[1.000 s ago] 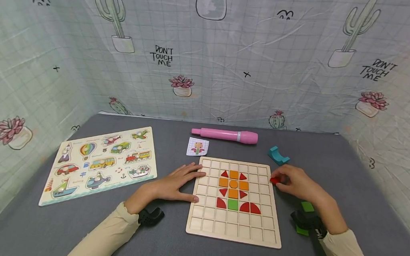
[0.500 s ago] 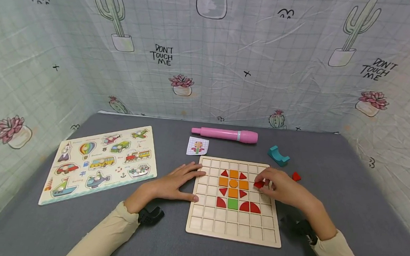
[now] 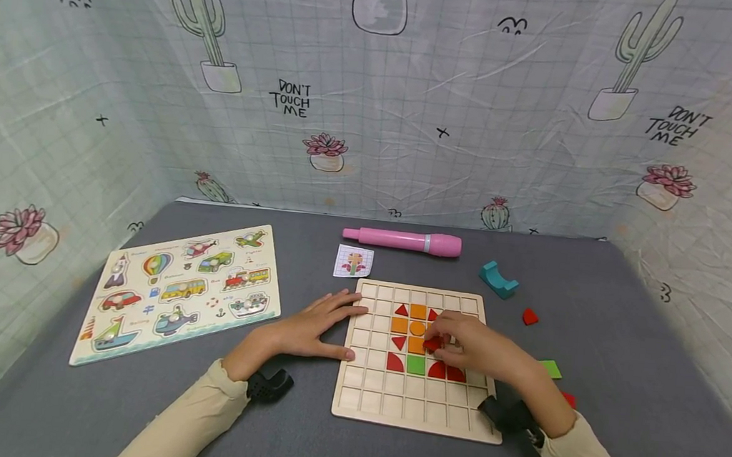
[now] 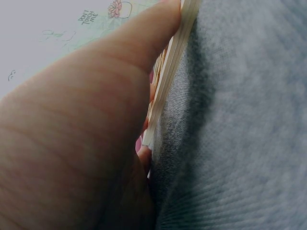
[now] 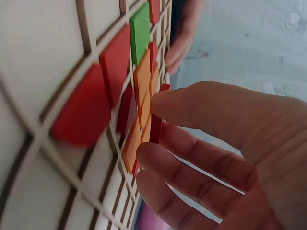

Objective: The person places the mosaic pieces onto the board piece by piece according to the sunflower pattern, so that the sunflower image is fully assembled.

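A wooden grid board (image 3: 365, 399) lies on the dark table with red, orange and green pieces set in its squares. My right hand (image 3: 476, 343) pinches a red piece (image 3: 433, 344) between thumb and fingers above the board's middle, by the orange squares. The right wrist view shows this red piece (image 5: 157, 125) on edge, its full outline partly hidden by the fingers. Two red quarter-circle pieces (image 5: 86, 112) sit in the board nearby. With fingers spread, my left hand (image 3: 306, 330) rests at the board's left edge; in the left wrist view its thumb (image 4: 158, 21) touches that edge.
A pattern card (image 3: 353, 262) and a pink microphone-like stick (image 3: 400, 241) lie behind the board. To the right are a teal arch block (image 3: 497, 280), a loose red piece (image 3: 530, 317) and a green piece (image 3: 551, 369). A vehicle picture puzzle (image 3: 180, 296) lies left.
My right hand has carried the red piece leftward from beside the board's right edge to over its middle, uncovering another red piece on the table. The left hand has stayed put.
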A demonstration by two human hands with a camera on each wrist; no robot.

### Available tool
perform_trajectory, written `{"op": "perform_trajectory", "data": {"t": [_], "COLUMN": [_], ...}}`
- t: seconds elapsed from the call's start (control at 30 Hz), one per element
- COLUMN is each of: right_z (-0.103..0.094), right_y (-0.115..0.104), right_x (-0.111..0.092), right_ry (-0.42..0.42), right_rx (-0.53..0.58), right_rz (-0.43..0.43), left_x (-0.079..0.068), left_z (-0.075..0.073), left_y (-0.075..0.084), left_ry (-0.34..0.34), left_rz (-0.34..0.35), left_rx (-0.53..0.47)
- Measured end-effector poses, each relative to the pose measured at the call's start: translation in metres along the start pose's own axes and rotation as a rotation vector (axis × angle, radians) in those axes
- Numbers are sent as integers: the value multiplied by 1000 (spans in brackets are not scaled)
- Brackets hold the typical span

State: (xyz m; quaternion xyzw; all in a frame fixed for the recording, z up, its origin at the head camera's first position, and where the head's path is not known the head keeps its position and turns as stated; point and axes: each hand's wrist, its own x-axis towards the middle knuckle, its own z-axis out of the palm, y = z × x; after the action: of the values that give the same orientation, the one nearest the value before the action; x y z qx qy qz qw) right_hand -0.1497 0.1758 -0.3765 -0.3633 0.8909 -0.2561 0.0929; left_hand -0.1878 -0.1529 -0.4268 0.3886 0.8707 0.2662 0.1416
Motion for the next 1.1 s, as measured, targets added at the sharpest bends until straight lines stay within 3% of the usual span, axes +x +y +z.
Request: {"op": "perform_trajectory", "data": {"t": [0.37, 0.63, 0.83, 1.1], "right_z": [13, 30, 37, 39], "right_y": [-30, -40, -44, -46], "right_x": [22, 40, 46, 53], "right_ry": [-66, -99, -87, -90], "right_rx": [23, -90, -144, -96], "right_rz": [-59, -157, -149, -156], "left_x": [-1, 0, 0, -1], "left_z": [-1, -1, -1, 0], "left_y": [0, 1, 2, 1], "left_ry": [-6, 0, 0, 3], "left_rz": [-14, -11, -9, -11], "left_rx": [-6, 2, 4, 4]}}
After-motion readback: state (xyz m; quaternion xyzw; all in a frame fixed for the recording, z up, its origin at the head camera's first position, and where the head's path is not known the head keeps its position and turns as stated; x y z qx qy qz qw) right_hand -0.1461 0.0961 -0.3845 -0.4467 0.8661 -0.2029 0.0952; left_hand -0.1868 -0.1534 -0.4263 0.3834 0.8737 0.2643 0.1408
